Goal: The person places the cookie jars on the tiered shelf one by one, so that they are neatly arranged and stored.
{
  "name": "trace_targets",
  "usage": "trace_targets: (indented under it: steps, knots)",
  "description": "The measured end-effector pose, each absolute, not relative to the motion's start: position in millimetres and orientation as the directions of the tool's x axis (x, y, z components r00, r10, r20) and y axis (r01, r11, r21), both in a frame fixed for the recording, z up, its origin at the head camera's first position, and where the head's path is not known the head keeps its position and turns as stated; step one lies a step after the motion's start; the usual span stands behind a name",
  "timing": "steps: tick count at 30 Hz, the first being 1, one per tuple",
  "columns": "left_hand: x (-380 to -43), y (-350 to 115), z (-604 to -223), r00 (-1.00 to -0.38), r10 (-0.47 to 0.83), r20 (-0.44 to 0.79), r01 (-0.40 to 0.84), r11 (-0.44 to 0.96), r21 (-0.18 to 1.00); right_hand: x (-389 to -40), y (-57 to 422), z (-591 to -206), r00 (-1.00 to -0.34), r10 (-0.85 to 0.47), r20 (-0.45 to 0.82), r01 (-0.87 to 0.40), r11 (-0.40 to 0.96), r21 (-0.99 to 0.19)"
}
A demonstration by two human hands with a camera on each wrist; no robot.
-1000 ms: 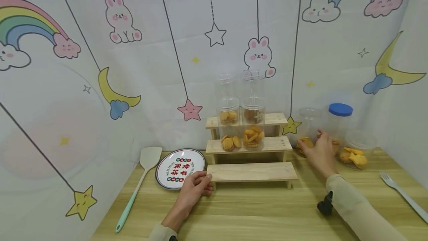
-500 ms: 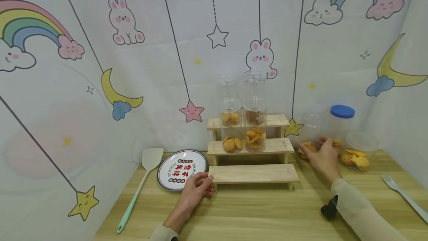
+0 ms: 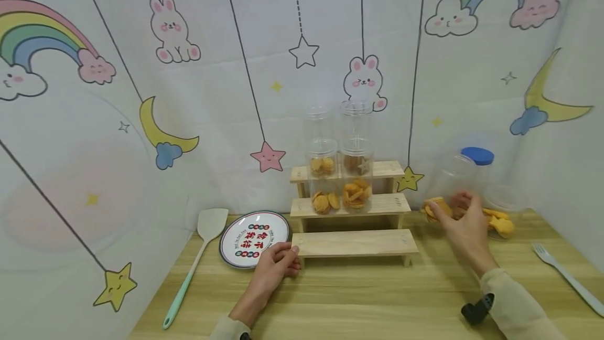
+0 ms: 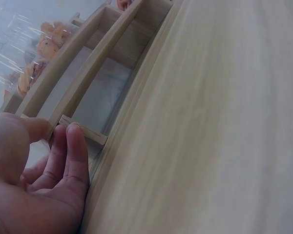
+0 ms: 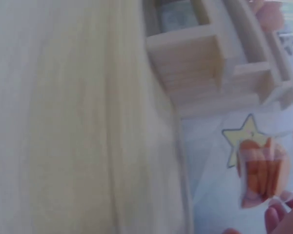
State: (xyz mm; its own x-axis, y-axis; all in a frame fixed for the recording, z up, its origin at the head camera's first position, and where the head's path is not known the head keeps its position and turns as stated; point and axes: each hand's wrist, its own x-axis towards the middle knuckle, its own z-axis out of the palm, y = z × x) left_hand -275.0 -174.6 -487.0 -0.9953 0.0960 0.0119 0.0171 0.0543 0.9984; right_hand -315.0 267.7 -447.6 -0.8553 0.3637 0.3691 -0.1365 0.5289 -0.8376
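item one: clear biscuit jar (image 3: 447, 185), in the right hand, beyond the right end of the wooden stepped rack (image 3: 354, 243); tilted in the head view, and seemingly clear of the table (image 3: 368, 298). contents: round orange biscuits (image 5: 262, 170), bunched at the base.

handling, by judgement: light; wall thin, fairly stiff, likely to flex under a hard squeeze; surface smooth and apt to slip. biscuits dry and brittle, liable to slide and chip if tipped. best hold: round the middle of the body, thumb and fingers on opposite sides, not by the lid alone.

right hand (image 3: 468, 231): curved round the lower body of the jar, spread about its width, thumb on the near left side, fingers on the right; some fingertips hidden.

left hand (image 3: 276, 266): closed in a pinch on the left end of the lowest shelf of the rack, fingers curled at the edge; hardly any gap left.

adjacent: blue-lidded jar (image 3: 478, 156), partly hidden behind item one; wide jar (image 3: 506, 201), to the right of the right hand.
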Motion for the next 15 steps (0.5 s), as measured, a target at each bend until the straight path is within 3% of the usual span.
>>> trace_targets:
  steps: [5,12,15]
  knots:
    - [-275.0,-174.6,-486.9,-0.996,0.090,0.006,0.011,0.061,0.998,-309.7,259.9,-436.5,-0.794,0.386,0.470,-0.225,0.531,-0.817]
    - [-275.3,-173.1,-487.2,-0.996,0.094,0.007,0.013,0.058,0.998,-306.0,250.6,-419.2,-0.649,0.408,0.642,-0.410,0.524,-0.747]
    - [-275.4,-172.2,-487.1,-0.994,0.104,0.016,0.023,0.062,0.998,-302.7,245.3,-413.8,-0.625,0.393,0.674,-0.461,0.511,-0.726]
